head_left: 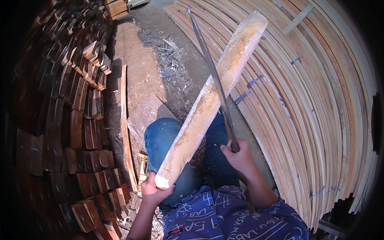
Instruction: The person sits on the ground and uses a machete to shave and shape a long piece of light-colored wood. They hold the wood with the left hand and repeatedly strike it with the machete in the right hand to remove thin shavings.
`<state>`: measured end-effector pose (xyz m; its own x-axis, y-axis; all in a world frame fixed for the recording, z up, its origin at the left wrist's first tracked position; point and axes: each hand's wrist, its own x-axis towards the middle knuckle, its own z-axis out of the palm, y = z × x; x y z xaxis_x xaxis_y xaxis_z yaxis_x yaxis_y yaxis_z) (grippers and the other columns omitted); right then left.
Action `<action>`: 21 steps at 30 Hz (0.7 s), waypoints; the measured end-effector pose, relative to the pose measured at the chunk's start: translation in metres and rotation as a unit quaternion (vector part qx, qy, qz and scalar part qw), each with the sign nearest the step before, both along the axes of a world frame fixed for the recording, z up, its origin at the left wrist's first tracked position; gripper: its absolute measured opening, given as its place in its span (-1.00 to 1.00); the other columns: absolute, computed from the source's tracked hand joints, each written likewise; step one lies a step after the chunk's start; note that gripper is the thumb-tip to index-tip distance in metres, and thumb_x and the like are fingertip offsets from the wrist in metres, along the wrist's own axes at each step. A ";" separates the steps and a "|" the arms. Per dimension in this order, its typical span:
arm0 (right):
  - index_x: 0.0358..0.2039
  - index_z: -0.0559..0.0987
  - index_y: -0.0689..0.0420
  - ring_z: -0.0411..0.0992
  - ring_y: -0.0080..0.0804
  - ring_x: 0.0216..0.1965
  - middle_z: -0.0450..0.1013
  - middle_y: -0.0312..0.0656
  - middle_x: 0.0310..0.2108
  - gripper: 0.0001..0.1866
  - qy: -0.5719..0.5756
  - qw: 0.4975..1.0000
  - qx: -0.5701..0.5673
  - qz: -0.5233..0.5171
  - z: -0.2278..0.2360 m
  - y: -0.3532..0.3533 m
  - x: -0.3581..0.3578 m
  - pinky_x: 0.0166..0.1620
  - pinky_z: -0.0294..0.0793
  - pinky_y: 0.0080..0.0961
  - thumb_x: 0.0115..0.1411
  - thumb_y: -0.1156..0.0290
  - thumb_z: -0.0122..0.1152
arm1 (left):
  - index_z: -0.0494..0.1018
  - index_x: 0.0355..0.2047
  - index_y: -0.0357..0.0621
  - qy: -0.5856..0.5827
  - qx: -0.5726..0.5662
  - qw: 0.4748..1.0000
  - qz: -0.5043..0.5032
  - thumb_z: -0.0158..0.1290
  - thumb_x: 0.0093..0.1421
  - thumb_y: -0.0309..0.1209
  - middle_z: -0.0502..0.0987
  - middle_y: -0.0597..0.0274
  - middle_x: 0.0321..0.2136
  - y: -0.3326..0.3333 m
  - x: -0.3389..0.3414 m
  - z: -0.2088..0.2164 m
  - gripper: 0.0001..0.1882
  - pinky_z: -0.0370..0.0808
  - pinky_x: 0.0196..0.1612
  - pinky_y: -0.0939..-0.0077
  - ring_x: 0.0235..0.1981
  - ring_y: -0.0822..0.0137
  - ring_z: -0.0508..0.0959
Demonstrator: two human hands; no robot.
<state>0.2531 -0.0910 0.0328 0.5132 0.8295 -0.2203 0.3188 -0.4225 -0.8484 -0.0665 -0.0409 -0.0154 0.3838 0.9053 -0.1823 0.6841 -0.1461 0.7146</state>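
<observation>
One pale wooden slab (200,110), slanting from lower centre to upper right; lower end grasped in one left hand (153,193). One dark metal bar (217,82), crossing in front of the slab, hiding a strip of it; lower end clenched in one right hand (239,155), right of centre. Contact between bar and slab: cannot tell. One loose slat (124,128), on the ground, left of centre. Brown wooden blocks (78,124), stacked, left; many, uncounted. Long strips (296,104), bundled, right; many, uncounted.
</observation>
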 end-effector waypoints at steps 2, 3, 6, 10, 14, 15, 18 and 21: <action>-0.62 0.45 0.21 0.33 -0.49 -0.68 0.32 -0.19 -0.76 -0.74 -0.059 0.998 -0.009 -0.019 0.005 0.001 0.002 -0.56 0.27 -0.43 0.08 0.41 0.33 | 0.36 -0.41 -0.22 0.007 0.013 1.000 0.000 0.45 -0.30 -0.07 0.59 -0.09 -0.49 0.000 -0.002 0.001 -0.37 0.59 -0.37 0.23 -0.43 0.00 0.66; -0.60 0.47 0.22 0.36 -0.45 -0.68 0.32 -0.15 -0.76 -0.76 -0.088 0.996 -0.012 -0.025 0.008 0.003 0.003 -0.55 0.28 -0.42 0.07 0.41 0.33 | 0.36 -0.42 -0.22 0.002 0.017 1.000 -0.004 0.45 -0.31 -0.06 0.59 -0.10 -0.49 0.000 -0.002 0.001 -0.37 0.59 -0.37 0.23 -0.44 0.00 0.66; -0.56 0.51 0.24 0.43 -0.20 -0.66 0.36 -0.06 -0.72 -0.83 -0.168 0.986 0.001 -0.009 0.016 -0.002 0.004 -0.56 0.31 -0.37 0.00 0.45 0.32 | 0.35 -0.43 -0.23 -0.005 0.024 1.000 -0.014 0.45 -0.31 -0.06 0.58 -0.10 -0.50 0.002 0.000 0.001 -0.37 0.58 -0.38 0.23 -0.45 0.00 0.65; -0.54 0.52 0.17 0.47 -0.07 -0.55 0.41 -0.11 -0.65 -0.86 -0.268 0.959 0.034 0.085 0.009 -0.006 0.006 -0.50 0.38 -0.28 -0.15 0.50 0.33 | 0.37 -0.39 -0.23 0.008 0.013 1.000 -0.025 0.44 -0.29 -0.11 0.60 -0.06 -0.47 0.004 0.002 0.003 -0.39 0.59 -0.34 0.25 -0.41 0.02 0.67; -0.56 0.51 0.08 0.49 -0.15 -0.51 0.41 -0.18 -0.63 -0.83 -0.377 0.910 0.119 0.123 0.013 0.027 0.026 -0.43 0.42 -0.25 -0.22 0.47 0.33 | 0.40 -0.31 -0.24 0.011 -0.044 0.999 0.004 0.43 -0.28 -0.24 0.63 -0.02 -0.43 0.001 0.003 0.010 -0.42 0.61 -0.26 0.29 -0.34 0.10 0.69; -0.56 0.51 0.06 0.49 -0.17 -0.50 0.41 -0.19 -0.62 -0.82 -0.405 0.895 0.143 0.125 0.014 0.033 0.032 -0.41 0.43 -0.25 -0.23 0.45 0.34 | 0.40 -0.32 -0.25 -0.001 -0.058 0.998 0.013 0.44 -0.27 -0.25 0.63 -0.02 -0.43 0.003 0.004 0.011 -0.43 0.61 -0.26 0.30 -0.34 0.12 0.69; -0.57 0.51 0.05 0.48 -0.18 -0.52 0.42 -0.20 -0.62 -0.84 -0.419 0.888 0.143 0.121 0.007 0.040 0.040 -0.42 0.43 -0.27 -0.21 0.43 0.33 | 0.39 -0.32 -0.25 0.021 -0.047 0.999 0.006 0.43 -0.26 -0.26 0.64 -0.02 -0.42 0.003 0.009 0.014 -0.44 0.61 -0.26 0.32 -0.33 0.17 0.70; -0.57 0.50 0.06 0.46 -0.16 -0.53 0.42 -0.20 -0.62 -0.83 -0.416 0.888 0.169 0.096 0.001 0.038 0.041 -0.42 0.42 -0.27 -0.22 0.42 0.33 | 0.38 -0.33 -0.23 0.029 -0.012 0.999 -0.006 0.43 -0.26 -0.22 0.63 -0.06 -0.44 0.002 0.010 0.013 -0.42 0.62 -0.29 0.27 -0.35 0.08 0.69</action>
<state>0.2941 -0.0529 0.0342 0.2233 0.8657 0.4479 0.9339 -0.0583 -0.3529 -0.0570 -0.0386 -0.0023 0.3835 0.8955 -0.2258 0.7225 -0.1386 0.6774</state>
